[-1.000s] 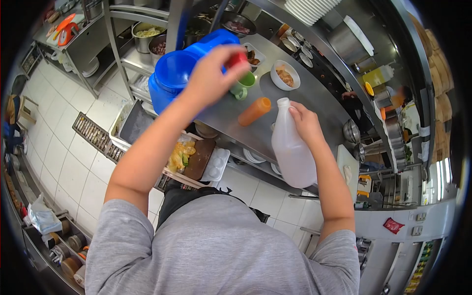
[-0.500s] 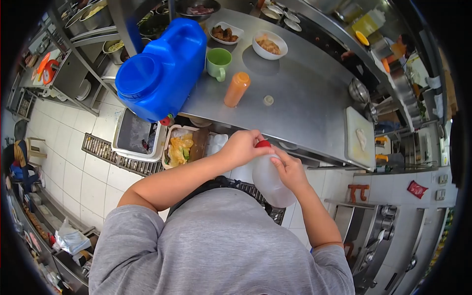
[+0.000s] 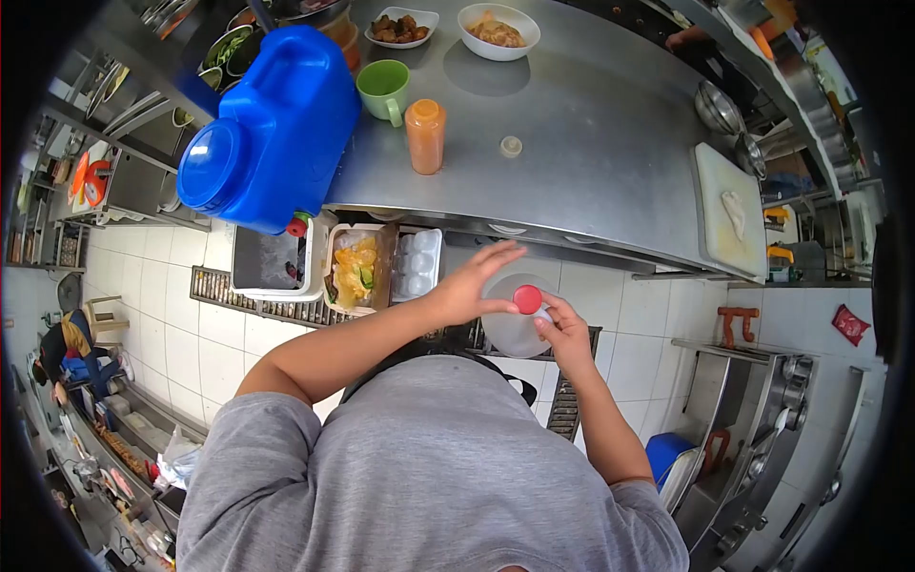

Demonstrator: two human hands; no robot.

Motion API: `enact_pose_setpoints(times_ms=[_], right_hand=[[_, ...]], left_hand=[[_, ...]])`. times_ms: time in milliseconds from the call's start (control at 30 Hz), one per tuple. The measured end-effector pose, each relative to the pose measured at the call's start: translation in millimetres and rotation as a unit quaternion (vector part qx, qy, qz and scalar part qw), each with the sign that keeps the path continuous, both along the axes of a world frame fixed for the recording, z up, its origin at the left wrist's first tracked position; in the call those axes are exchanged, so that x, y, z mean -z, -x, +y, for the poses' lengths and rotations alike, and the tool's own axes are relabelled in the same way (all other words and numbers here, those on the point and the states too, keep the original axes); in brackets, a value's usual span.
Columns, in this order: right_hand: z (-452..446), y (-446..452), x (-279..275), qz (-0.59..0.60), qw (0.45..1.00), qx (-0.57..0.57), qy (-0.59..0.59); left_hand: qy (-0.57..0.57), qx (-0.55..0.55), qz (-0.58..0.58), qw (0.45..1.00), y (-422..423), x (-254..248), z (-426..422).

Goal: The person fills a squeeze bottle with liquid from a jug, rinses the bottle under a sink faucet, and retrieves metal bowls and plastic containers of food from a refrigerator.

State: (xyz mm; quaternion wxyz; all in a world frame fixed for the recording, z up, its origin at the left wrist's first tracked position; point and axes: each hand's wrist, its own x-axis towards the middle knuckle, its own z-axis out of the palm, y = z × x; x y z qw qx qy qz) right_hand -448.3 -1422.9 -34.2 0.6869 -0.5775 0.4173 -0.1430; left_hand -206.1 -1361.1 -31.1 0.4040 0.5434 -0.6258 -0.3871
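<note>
A translucent plastic bottle (image 3: 510,334) with a red cap (image 3: 527,298) is in front of my body, below the level of the tabletop, its cap facing up at the camera. My right hand (image 3: 567,334) grips the bottle at its neck. Beside the cap, my left hand (image 3: 470,289) has its fingers stretched out and apart; the thumb tip reaches the cap's edge. On the steel table (image 3: 591,143) an orange-filled bottle (image 3: 425,138) stands upright, with a small whitish cap (image 3: 511,146) lying to its right.
A big blue jug (image 3: 286,124) stands at the table's left end beside a green mug (image 3: 384,91). Behind are bowls of food (image 3: 498,33). A cutting board (image 3: 729,214) lies at the right end. Below the table edge are bins (image 3: 357,272) and an egg tray (image 3: 416,267).
My left hand's fingers have come off the red cap and spread. The bottle has turned so its cap points up toward the camera. The view has shifted.
</note>
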Motion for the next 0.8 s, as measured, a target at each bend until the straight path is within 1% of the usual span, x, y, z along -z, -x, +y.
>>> enact_pose_setpoints(times_ms=[33,100,133,200,233,300,333,367,433,467,500,533,567,600,633,700,733,767,800], right_hand=[[-1,0,7,-0.002,1.0,0.003,-0.005],[0,-2,21,-0.049,0.998,0.034,-0.035],[-1,-2,32,-0.051,0.997,0.037,-0.04],[-4,-4,62,-0.028,0.999,0.022,-0.032],[-7,-6,77,-0.031,0.999,0.023,-0.034],[-13,-14,110,-0.033,0.993,0.02,-0.114],[-18,-17,126,-0.039,0.988,0.012,-0.151],[-22,-21,143,-0.042,0.987,0.013,-0.155],[-31,-29,190,-0.075,0.97,0.018,-0.229],[-35,-34,216,-0.068,0.972,0.009,-0.224],[-39,-37,241,-0.072,0.971,0.007,-0.227],[-43,-40,264,-0.05,0.968,0.015,-0.246],[-45,-44,288,-0.028,0.964,0.023,-0.265],[-46,-47,322,-0.017,0.958,0.043,-0.284],[-49,-50,349,-0.022,0.957,0.037,-0.286],[-54,-55,396,0.054,0.957,0.056,-0.278],[-54,-58,422,0.003,0.947,0.108,-0.304],[-57,-66,444,-0.002,0.946,0.102,-0.308],[-58,-76,465,0.005,0.932,0.178,-0.314]], left_hand=[[-0.005,0.003,-0.002,1.0,-4,13,2],[-0.034,-0.058,-0.062,0.996,-12,32,8],[-0.038,-0.055,-0.064,0.996,-16,37,11],[-0.106,-0.152,-0.017,0.983,-28,45,12],[-0.109,-0.151,-0.02,0.982,-39,53,11],[-0.017,-0.277,-0.079,0.958,-69,74,5],[0.003,-0.316,-0.094,0.944,-85,70,-1],[0.022,-0.355,-0.109,0.928,-102,67,-8],[0.059,-0.384,-0.158,0.908,-135,62,-25],[0.057,-0.383,-0.162,0.907,-153,70,-36],[0.081,-0.391,-0.203,0.894,-171,78,-47],[0.105,-0.398,-0.244,0.878,-183,83,-55],[0.104,-0.4,-0.25,0.876,-190,91,-60],[0.111,-0.421,-0.265,0.86,-194,96,-65],[0.12,-0.442,-0.28,0.844,-200,100,-72],[0.122,-0.45,-0.288,0.837,-200,104,-69],[0.115,-0.464,-0.269,0.836,-199,105,-67],[0.108,-0.478,-0.249,0.835,-199,106,-67],[0.1,-0.467,-0.284,0.832,-199,104,-69]])
